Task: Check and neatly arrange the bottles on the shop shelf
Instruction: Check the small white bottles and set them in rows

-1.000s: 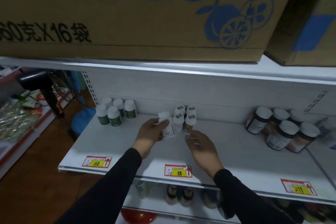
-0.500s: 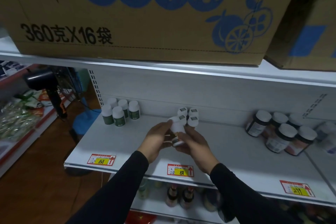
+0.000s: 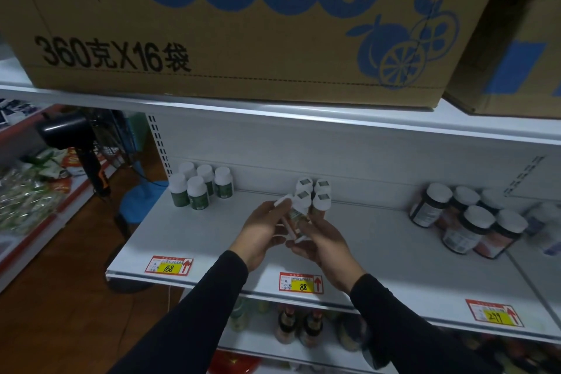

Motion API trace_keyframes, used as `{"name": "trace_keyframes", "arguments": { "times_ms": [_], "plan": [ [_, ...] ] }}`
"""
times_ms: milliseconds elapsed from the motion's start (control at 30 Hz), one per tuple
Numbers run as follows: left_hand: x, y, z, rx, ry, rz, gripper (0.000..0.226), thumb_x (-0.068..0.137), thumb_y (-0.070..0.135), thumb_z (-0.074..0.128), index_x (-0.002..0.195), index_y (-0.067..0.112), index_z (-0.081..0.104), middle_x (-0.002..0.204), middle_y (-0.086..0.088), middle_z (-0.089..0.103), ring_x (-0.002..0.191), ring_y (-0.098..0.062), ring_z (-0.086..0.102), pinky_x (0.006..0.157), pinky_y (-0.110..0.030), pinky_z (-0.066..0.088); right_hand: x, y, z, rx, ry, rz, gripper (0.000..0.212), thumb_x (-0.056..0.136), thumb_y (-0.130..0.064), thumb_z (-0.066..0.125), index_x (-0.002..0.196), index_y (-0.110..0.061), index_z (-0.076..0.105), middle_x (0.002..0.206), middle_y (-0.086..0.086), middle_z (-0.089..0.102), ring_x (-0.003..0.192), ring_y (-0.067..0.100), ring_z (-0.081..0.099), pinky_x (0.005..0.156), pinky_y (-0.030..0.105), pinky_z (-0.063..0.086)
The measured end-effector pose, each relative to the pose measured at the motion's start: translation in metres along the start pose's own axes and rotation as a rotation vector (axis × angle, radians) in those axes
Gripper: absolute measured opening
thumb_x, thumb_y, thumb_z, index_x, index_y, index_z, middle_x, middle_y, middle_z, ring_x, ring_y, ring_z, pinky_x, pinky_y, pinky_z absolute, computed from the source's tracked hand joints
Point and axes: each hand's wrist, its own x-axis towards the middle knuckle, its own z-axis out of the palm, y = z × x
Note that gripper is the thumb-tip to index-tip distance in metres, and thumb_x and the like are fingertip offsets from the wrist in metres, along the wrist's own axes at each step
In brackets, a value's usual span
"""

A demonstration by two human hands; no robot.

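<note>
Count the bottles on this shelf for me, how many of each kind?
Green-label bottles: 5
Small white bottles standing in the middle: 4
Small white bottle held in both hands: 1
Dark jars with white lids: at least 5; more are blurred
Total: at least 15

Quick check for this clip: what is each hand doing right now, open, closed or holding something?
Left hand: holds the small white-capped bottle, tilted, above the shelf.
Right hand: holds the same bottle from the other side.

I am holding a small white-capped bottle (image 3: 294, 215) tilted between my hands, just in front of four matching bottles (image 3: 314, 195) standing clustered on the white shelf (image 3: 394, 252). Five green-labelled bottles (image 3: 200, 188) are standing at the left, dark jars (image 3: 467, 222) at the right.
</note>
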Motion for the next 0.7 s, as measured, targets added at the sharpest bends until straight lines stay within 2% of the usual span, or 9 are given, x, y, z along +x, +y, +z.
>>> {"name": "trace_keyframes", "arguments": {
  "times_ms": [133, 333, 433, 533, 600, 700],
  "plan": [
    [-0.001, 0.001, -0.001, -0.018, -0.007, -0.005, 0.028, 0.097, 0.042, 0.054, 0.099, 0.015, 0.061, 0.08, -0.001, 0.068, 0.075, -0.019, 0.064, 0.068, -0.031, 0.047, -0.001, -0.001, 0.0, 0.022, 0.015, 0.001, 0.021, 0.099, -0.018, 0.055, 0.115, -0.011, 0.066, 0.107, 0.013, 0.073, 0.091, 0.032, 0.072, 0.082, 0.032, 0.058],
    [0.0, 0.002, -0.003, -0.023, -0.02, 0.006, 0.029, 0.097, 0.037, 0.056, 0.105, 0.011, 0.064, 0.092, -0.01, 0.07, 0.08, -0.023, 0.066, 0.07, -0.033, 0.051, -0.001, -0.001, 0.002, -0.021, 0.016, -0.021, 0.02, 0.097, -0.02, 0.059, 0.116, -0.016, 0.065, 0.109, 0.016, 0.071, 0.09, 0.03, 0.072, 0.081, 0.033, 0.057],
    [0.0, 0.003, -0.006, -0.019, -0.017, 0.024, 0.028, 0.097, 0.037, 0.055, 0.107, 0.013, 0.066, 0.094, -0.01, 0.07, 0.082, -0.024, 0.064, 0.075, -0.035, 0.05, -0.002, -0.002, 0.003, -0.01, 0.01, -0.023, 0.028, 0.093, -0.023, 0.063, 0.119, -0.013, 0.062, 0.104, 0.018, 0.071, 0.086, 0.029, 0.072, 0.074, 0.03, 0.057],
    [0.002, 0.005, -0.009, -0.114, -0.052, 0.011, 0.026, 0.098, 0.034, 0.054, 0.104, 0.014, 0.068, 0.095, -0.012, 0.07, 0.087, -0.027, 0.063, 0.081, -0.041, 0.048, -0.002, -0.004, 0.003, 0.089, 0.001, -0.006, 0.037, 0.09, -0.021, 0.067, 0.123, -0.007, 0.058, 0.095, 0.014, 0.073, 0.082, 0.03, 0.071, 0.068, 0.029, 0.057],
    [0.001, 0.007, -0.01, -0.154, -0.091, 0.013, 0.024, 0.097, 0.031, 0.054, 0.104, 0.014, 0.069, 0.095, -0.012, 0.07, 0.086, -0.025, 0.064, 0.08, -0.041, 0.049, -0.002, -0.005, 0.003, 0.114, -0.012, -0.002, 0.05, 0.081, -0.02, 0.072, 0.125, -0.007, 0.054, 0.095, 0.014, 0.073, 0.08, 0.03, 0.071, 0.066, 0.028, 0.057],
    [-0.002, 0.01, -0.01, -0.189, -0.137, 0.022, 0.027, 0.091, 0.031, 0.057, 0.109, 0.015, 0.069, 0.097, -0.01, 0.071, 0.087, -0.023, 0.066, 0.078, -0.039, 0.052, -0.004, -0.004, 0.003, 0.096, -0.039, -0.009, 0.059, 0.073, -0.021, 0.069, 0.128, -0.008, 0.05, 0.103, 0.017, 0.071, 0.083, 0.031, 0.071, 0.069, 0.03, 0.057]
  ]
}}
